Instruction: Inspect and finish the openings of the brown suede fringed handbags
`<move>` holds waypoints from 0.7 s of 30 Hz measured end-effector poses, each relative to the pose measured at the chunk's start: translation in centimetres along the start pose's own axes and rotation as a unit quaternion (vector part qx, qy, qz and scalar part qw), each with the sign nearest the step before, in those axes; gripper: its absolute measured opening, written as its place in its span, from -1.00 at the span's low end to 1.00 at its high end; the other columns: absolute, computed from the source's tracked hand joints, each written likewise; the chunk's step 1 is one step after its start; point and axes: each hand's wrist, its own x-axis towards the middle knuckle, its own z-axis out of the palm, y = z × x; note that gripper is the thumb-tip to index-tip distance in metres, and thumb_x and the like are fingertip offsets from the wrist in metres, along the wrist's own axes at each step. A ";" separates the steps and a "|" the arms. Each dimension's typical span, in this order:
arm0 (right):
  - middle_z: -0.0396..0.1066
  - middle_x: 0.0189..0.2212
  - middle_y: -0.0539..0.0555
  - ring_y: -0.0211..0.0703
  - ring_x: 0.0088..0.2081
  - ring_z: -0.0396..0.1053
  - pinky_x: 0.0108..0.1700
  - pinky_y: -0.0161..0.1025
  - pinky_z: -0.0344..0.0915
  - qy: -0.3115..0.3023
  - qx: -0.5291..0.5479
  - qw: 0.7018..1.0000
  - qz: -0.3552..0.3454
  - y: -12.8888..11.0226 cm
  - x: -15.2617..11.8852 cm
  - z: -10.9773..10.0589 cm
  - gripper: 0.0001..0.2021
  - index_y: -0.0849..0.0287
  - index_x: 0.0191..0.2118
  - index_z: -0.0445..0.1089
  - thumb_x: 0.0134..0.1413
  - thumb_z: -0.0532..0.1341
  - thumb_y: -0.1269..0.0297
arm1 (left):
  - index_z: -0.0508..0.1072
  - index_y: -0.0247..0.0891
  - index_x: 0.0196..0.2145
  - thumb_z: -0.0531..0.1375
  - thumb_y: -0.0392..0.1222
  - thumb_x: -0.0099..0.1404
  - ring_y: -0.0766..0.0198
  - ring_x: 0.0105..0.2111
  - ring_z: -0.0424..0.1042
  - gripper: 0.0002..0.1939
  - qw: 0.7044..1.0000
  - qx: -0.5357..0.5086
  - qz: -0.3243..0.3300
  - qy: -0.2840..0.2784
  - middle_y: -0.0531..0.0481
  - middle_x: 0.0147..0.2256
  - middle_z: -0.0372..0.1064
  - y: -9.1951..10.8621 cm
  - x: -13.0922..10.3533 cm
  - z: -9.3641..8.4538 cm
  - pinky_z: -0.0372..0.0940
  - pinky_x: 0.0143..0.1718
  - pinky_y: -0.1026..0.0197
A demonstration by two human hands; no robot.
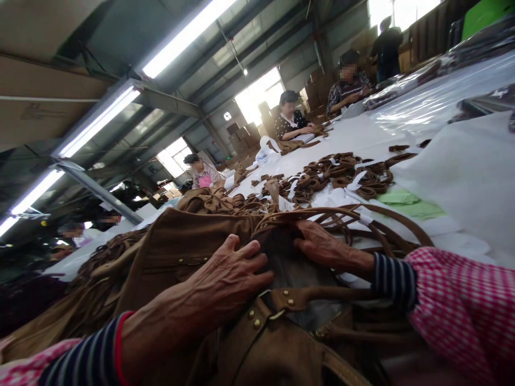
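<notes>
We log both hands at the brown leather handbag, our landmark, which sits directly below and between them with its mouth facing up and its dark lining showing. Left hand: over the handbag's left side, fingers bent and slightly apart, tips at the lining; thumb hidden, so we cannot tell whether it grips. Right hand: at the far right of the handbag's mouth, narrow, fingers bent inward with the tips partly hidden; we cannot tell what, if anything, they pinch.

A riveted leather handle crosses the near side of the handbag's mouth, below the right hand; a metal zipper shows just beneath it. Left of the handbag's mouth, beyond the left hand, we note a brown panel with a buckled strap; whether it belongs to a separate bag is unclear.

Beyond the handbag, a heap of brown leather straps lies on the white-covered counter, and green sheets lie to the heap's right. Farther beyond the handbag, a person in polka-dot sleeves sits at the counter.
</notes>
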 end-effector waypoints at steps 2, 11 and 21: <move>0.45 0.11 0.26 0.09 0.11 0.36 0.23 0.01 0.22 -0.009 0.006 1.000 -0.011 0.0 0.1 -0.1 -0.47 0.26 0.13 0.43 -0.02 0.13 0.46 | 0.47 -0.13 -0.21 0.20 -0.29 0.41 0.12 0.03 0.28 -0.93 1.000 -0.002 0.011 -0.014 0.03 -0.12 0.44 -0.3 0.6 0.5 0.08 0.14 -0.05; 0.46 -0.43 0.03 -0.19 -0.40 0.33 -0.33 -0.28 0.20 -0.181 -0.014 0.983 -0.015 -3.3 -0.7 -1.9 -0.83 0.25 -0.33 0.50 0.03 0.14 0.48 | 0.43 -0.17 -0.29 0.22 -0.18 0.45 0.09 -0.02 0.28 -0.89 0.999 -0.017 -0.030 0.015 0.03 -0.15 0.44 0.2 0.8 1.3 0.03 0.01 -0.08; 0.43 -0.10 0.12 -0.10 -0.09 0.38 0.02 -0.18 0.27 -0.327 -0.024 0.943 -0.064 -6.9 -5.6 -5.4 -0.68 0.12 -0.04 0.44 0.48 -0.05 0.23 | 0.41 -0.18 -0.30 0.23 -0.26 0.40 0.09 -0.04 0.26 -0.91 0.998 -0.051 -0.040 0.019 0.02 -0.19 0.43 0.6 1.3 1.4 0.03 -0.03 -0.05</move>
